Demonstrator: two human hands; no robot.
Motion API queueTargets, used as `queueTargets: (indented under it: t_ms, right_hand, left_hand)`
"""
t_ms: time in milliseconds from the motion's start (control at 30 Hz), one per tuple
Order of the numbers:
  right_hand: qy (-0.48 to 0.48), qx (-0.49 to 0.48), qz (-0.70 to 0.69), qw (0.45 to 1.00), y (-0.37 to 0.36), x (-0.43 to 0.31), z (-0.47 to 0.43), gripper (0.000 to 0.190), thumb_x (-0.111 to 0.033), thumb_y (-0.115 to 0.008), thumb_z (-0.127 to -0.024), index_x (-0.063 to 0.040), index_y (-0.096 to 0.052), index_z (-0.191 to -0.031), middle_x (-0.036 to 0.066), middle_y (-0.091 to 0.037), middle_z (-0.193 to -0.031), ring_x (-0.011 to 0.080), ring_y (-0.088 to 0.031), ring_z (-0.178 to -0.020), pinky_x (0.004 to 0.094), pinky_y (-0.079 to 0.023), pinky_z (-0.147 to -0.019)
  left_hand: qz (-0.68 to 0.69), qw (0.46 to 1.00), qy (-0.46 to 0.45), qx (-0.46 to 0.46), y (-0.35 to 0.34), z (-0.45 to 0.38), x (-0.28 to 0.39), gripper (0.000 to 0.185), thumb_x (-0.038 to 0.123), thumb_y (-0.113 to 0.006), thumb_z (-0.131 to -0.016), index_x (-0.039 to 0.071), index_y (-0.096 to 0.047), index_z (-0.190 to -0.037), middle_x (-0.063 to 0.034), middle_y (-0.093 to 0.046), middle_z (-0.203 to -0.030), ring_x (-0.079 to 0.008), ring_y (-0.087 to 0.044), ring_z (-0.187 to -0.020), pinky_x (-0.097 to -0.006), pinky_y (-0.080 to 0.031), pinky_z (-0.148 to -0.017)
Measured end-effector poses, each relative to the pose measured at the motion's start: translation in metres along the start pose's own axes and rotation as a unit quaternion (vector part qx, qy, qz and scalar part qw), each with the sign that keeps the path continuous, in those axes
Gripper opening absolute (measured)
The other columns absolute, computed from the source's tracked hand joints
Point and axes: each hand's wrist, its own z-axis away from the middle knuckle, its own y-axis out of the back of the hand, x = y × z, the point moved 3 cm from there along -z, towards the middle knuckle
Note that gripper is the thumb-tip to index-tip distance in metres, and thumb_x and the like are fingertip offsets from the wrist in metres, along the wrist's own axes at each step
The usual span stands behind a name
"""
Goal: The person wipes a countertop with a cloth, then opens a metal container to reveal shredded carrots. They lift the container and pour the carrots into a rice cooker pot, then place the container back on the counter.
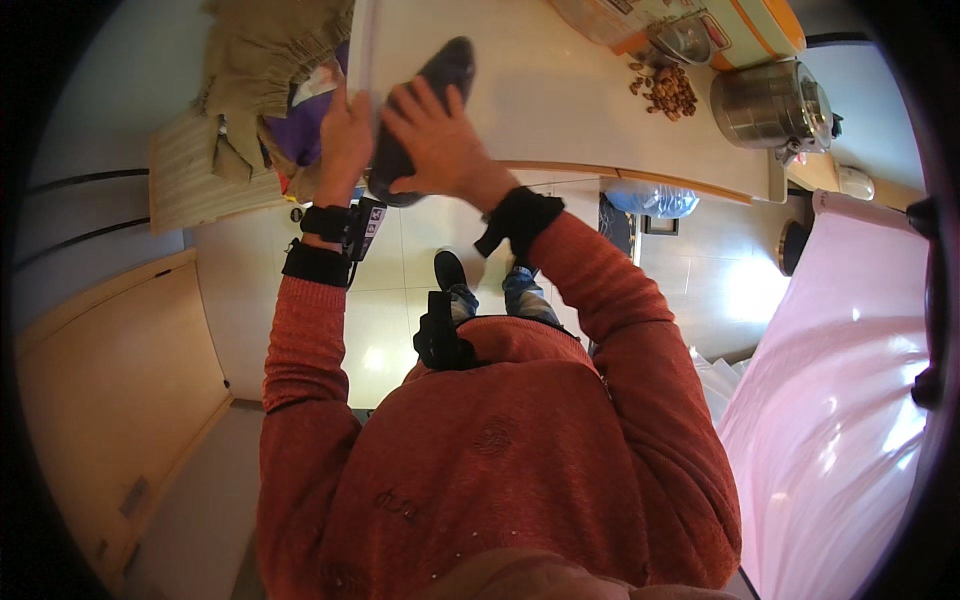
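Note:
A dark elongated object, perhaps a shoe or insole (390,157), lies at the left end of the pale tabletop, its near end reaching past the front edge. My right hand (439,142) rests across its middle, fingers spread. Just left of it, my left hand (346,139) is upright beside the table's edge; whether its fingers hold anything is hidden. Behind the left hand are a purple cloth (300,131) and a brown gathered fabric (262,60).
At the right of the tabletop (555,97) lie a pile of nuts or dates (670,92), a metal bowl (686,41) and a lidded steel canister (772,105). A blue plastic bag (652,200) is below the front edge. Pink sheeting (840,360) hangs at the right.

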Motion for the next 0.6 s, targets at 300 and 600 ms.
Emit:
queueTargets:
  t_ms: [300, 600]
  right_hand:
    - [0.000, 0.069, 0.097, 0.993, 0.003, -0.004, 0.023, 0.037, -0.012, -0.058, -0.079, -0.007, -0.056, -0.116, 0.015, -0.049, -0.130, 0.0345, -0.040, -0.129, 0.0565, -0.033, -0.101]
    - [-0.054, 0.079, 0.135, 0.986, 0.061, 0.058, 0.115, 0.036, -0.012, -0.059, -0.077, -0.011, -0.056, -0.113, 0.010, -0.051, -0.130, 0.0299, -0.044, -0.127, 0.0515, -0.035, -0.102]
  left_hand:
    - [0.005, 1.000, -0.016, 0.017, 0.000, 0.007, 0.009, 0.047, 0.027, -0.042, -0.094, 0.001, -0.045, -0.133, -0.0290, -0.061, -0.104, -0.0437, -0.059, -0.098, -0.0418, -0.045, -0.084]
    - [0.009, 1.000, -0.026, -0.004, -0.002, -0.001, -0.006, 0.047, 0.025, -0.045, -0.097, 0.001, -0.041, -0.138, -0.0178, -0.064, -0.098, -0.0207, -0.057, -0.082, -0.0337, -0.046, -0.076]
